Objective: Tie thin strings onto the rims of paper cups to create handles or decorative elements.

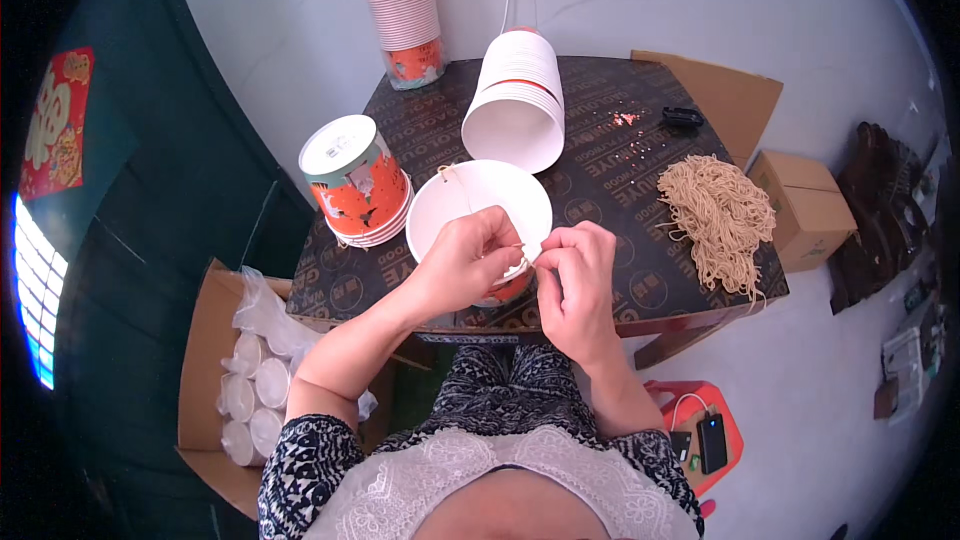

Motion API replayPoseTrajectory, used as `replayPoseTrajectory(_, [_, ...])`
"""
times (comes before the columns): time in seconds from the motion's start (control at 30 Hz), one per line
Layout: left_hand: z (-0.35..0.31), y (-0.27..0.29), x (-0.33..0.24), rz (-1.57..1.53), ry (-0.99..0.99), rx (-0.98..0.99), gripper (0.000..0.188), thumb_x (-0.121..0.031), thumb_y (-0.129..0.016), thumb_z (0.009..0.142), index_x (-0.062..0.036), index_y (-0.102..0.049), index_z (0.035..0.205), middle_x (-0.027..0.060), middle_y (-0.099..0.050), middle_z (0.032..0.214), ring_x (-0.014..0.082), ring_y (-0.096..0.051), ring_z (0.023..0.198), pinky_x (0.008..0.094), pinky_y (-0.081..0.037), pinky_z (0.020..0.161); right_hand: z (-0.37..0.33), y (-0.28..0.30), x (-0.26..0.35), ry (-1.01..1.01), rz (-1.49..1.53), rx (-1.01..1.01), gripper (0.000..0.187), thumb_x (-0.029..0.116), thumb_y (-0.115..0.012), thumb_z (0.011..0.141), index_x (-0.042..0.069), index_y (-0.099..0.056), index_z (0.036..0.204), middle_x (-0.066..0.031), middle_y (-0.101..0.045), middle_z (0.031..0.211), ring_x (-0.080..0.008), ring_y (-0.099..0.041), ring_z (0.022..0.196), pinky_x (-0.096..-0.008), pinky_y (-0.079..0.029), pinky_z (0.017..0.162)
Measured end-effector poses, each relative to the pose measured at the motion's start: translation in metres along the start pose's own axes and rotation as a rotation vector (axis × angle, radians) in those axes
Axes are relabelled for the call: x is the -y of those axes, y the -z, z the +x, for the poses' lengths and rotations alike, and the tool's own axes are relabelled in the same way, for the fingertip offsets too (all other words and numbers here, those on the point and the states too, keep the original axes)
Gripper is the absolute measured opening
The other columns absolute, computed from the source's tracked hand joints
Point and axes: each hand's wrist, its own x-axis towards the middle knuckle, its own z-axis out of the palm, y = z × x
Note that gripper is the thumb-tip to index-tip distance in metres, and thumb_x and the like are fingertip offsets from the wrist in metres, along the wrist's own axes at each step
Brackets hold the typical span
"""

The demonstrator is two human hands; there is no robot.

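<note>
A white-lined paper bucket (432,217) with an orange printed outside stands at the table's near edge, its mouth facing up. A beige cord (448,173) is looped through its far left rim. At the near right rim, my left hand (462,258) has thumb and finger pinched on a short end of beige cord. My right hand (580,285) pinches the cord there too, its fingertips close to the left ones. The fingers partly hide the cord and the rim. Farther right on the table lies a heap of beige cords (716,220).
Upside-down orange buckets (355,190) stand stacked at left. Behind the work, a nested bucket stack (515,105) lies on its side; a tall stack (400,0) rises at the back. A black object (682,117) sits near crumbs. Cardboard boxes flank the table; a red stool (727,450) holds a phone.
</note>
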Motion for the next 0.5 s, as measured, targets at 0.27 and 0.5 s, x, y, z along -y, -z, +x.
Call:
replayPoseTrajectory(0.27, [0.006, -0.002, 0.0, 0.018, 0.086, -0.117, 0.009, -0.004, -0.064, 0.082, 0.0042, -0.06, 0.08, 0.0079, -0.064, 0.069, 0.0129, -0.06, 0.065, 0.0301, -0.047, 0.057, -0.02, 0.003, -0.001, -0.019, -0.082, 0.099, 0.014, -0.005, -0.063, 0.076, 0.004, -0.058, 0.086, -0.0112, -0.057, 0.1, -0.0321, -0.05, 0.1, -0.0421, -0.039, 0.088])
replayPoseTrajectory(0.5, [0.009, 0.0, -0.005, 0.083, 0.058, -0.082, 0.006, -0.002, -0.066, 0.084, 0.0028, -0.062, 0.083, 0.0026, -0.063, 0.072, 0.0074, -0.058, 0.064, 0.0239, -0.048, 0.057, -0.031, 0.0, -0.009, -0.332, 0.245, 0.03, 0.009, 0.002, -0.06, 0.091, -0.001, -0.065, 0.098, -0.0117, -0.062, 0.098, -0.0236, -0.059, 0.089, -0.0322, -0.047, 0.08])
